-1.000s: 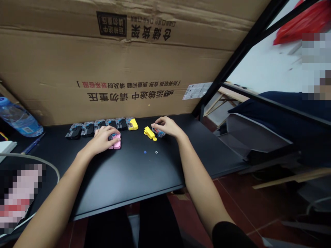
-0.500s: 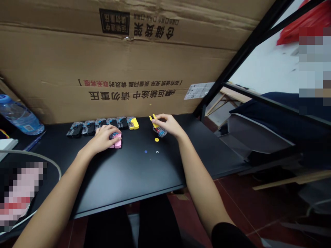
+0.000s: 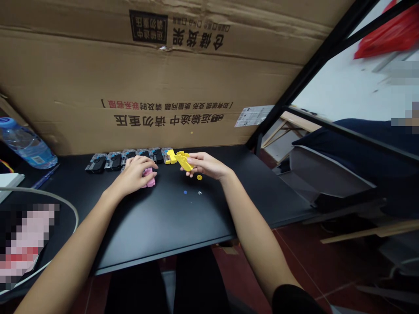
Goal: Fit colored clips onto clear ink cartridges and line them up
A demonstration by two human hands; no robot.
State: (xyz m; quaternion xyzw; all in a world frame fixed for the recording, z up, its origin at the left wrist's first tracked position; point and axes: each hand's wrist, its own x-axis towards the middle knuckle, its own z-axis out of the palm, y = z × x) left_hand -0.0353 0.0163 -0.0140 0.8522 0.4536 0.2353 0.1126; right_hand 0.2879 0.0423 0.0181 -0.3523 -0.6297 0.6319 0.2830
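right hand (image 3: 206,165) pinches a yellow plastic part (image 3: 181,159) between thumb and fingers, the part jutting out at 9 o'clock from the hand, above a black desk (image 3: 163,226). the part looks light, stiff and smooth, so probably a little slippery; its thick middle seems the surest place to hold. left hand (image 3: 135,174) curves closed over a pink plastic part (image 3: 149,179), fingertips resting on it. the two hands stand apart but near each other. a small yellow ring (image 3: 199,177) lies at 4 o'clock from the yellow part; a row of black packs (image 3: 114,160) lies at 10 o'clock from the left hand.
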